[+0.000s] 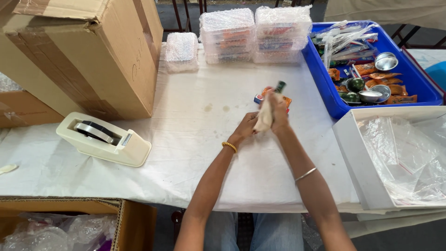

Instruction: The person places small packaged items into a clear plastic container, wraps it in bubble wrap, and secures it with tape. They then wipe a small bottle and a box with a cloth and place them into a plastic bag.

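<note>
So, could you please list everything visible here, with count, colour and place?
small packet bundle: one, orange, green and blue, held in both hands at table centre
tape dispenser: one, cream, table left
cardboard box: one large, brown, rear left
bubble-wrapped packs: three, clear, rear centre
blue tray: one, holding packets and steel bowls, right
white box: one, holding plastic bags, near right
table: one, white cloth cover
left hand: one, gold bangle
right hand: one, silver bangle

Left hand (pixel 246 126), right hand (pixel 278 114) together, fingers curled.
</note>
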